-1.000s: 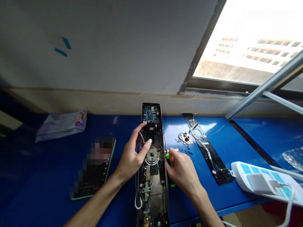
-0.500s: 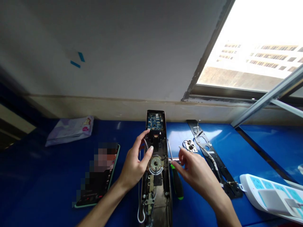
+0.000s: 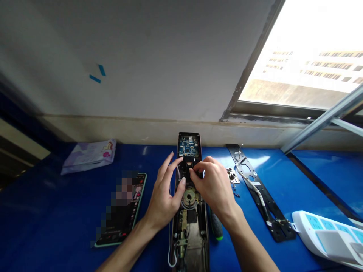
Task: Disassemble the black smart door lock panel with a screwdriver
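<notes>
An opened electronic door lock (image 3: pixel 195 241) stretches away from me on the blue table, with its inside facing up. A blue circuit board (image 3: pixel 188 146) sits at its far end and a round metal spindle part (image 3: pixel 189 197) near its middle. My left hand (image 3: pixel 167 192) is open over the lock's left edge, fingers apart, with thumb and fingertips at the housing. Thumb and fingers of my right hand (image 3: pixel 214 185) are pinched together over the black section beyond the spindle part; whatever they hold is hidden. A screwdriver (image 3: pixel 216 226) with a black and green handle lies partly under my right wrist.
Small screws (image 3: pixel 236 195) and a small round part on a plate (image 3: pixel 232 174) lie to the right. Beyond them are a black mounting plate (image 3: pixel 259 196) with a cable and a white power strip (image 3: pixel 326 238). A phone (image 3: pixel 124 211) and a wipes packet (image 3: pixel 89 156) lie left.
My right hand has moved left and away from me, from beside the screwdriver to over the lock, uncovering the small screws. My left hand remains at the lock's left edge. The view has shifted slightly.
</notes>
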### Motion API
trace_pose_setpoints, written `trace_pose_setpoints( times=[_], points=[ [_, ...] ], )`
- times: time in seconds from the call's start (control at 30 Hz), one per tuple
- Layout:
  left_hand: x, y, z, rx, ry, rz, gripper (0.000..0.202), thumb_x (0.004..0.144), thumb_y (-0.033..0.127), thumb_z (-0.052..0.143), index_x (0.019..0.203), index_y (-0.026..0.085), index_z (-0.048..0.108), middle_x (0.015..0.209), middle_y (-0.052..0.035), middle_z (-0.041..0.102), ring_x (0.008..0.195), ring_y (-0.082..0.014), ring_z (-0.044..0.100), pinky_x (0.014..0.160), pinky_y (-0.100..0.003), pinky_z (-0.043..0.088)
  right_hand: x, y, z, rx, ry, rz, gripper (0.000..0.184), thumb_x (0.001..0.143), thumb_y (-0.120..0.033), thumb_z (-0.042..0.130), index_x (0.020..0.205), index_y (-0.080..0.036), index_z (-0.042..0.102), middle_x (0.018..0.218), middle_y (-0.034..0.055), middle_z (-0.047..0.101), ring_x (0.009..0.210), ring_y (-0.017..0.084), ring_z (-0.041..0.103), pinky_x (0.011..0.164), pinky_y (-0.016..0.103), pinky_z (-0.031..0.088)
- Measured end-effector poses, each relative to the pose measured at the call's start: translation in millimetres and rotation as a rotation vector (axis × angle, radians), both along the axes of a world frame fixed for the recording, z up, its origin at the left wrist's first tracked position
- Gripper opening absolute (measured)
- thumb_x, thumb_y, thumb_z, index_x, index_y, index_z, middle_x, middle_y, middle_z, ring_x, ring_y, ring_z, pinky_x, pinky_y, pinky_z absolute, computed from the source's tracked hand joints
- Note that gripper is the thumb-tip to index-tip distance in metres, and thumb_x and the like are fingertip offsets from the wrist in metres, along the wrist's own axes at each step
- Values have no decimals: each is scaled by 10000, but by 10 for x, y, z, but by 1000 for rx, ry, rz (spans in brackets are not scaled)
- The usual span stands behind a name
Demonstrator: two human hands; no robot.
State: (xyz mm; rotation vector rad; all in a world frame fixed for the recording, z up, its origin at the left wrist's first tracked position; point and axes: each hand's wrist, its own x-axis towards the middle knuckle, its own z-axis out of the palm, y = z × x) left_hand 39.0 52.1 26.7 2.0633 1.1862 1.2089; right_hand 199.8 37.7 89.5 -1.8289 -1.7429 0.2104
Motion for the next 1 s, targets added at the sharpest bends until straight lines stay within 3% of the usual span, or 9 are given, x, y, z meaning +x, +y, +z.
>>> trace_pose_setpoints(
  times=[0.13,0.27,0.5,0.77,0.87,1.0],
  points=[
    [5,-3,19,14,7,7,459,1046,323,542,1503,288,514,1684,-112,428,1568,-308,415,1282,-557,379,-45,-11,11,-14,6,-69,181,889,-183,687,758,-190,812,790,51,704,682,173,623,671,312,456],
    [12,-3,22,32,11,11,441,1048,324,534,1487,285,523,1662,-117,447,1558,-314,427,1279,-565,380,-57,0,24,-16,9,-126,145,883,-268,723,835,-192,837,834,72,735,717,202,640,667,327,454],
    [17,-1,22,58,21,23,431,1055,329,529,1481,268,524,1639,-130,459,1540,-318,447,1271,-555,390,-64,22,26,-12,50,-125,162,865,-206,703,780,-205,840,769,64,730,660,188,606,612,312,392],
    [27,-8,44,111,-7,51,406,1053,316,529,1456,268,531,1597,-128,490,1510,-324,475,1252,-551,410,-56,-71,97,30,235,-99,155,814,-202,693,720,-193,816,710,44,700,630,168,569,630,318,380],
    [23,-11,94,163,-6,70,387,1053,293,524,1439,268,541,1563,-124,516,1487,-312,491,1227,-537,439,52,-154,101,58,380,-43,175,826,-274,692,708,-197,797,687,25,675,609,147,553,602,294,400],
    [96,-37,252,293,16,38,365,1041,224,533,1401,271,569,1471,-105,584,1409,-287,547,1198,-518,469,314,-230,11,33,593,20,323,843,-481,704,769,-183,807,660,37,699,580,150,550,537,276,420]
  ],
)
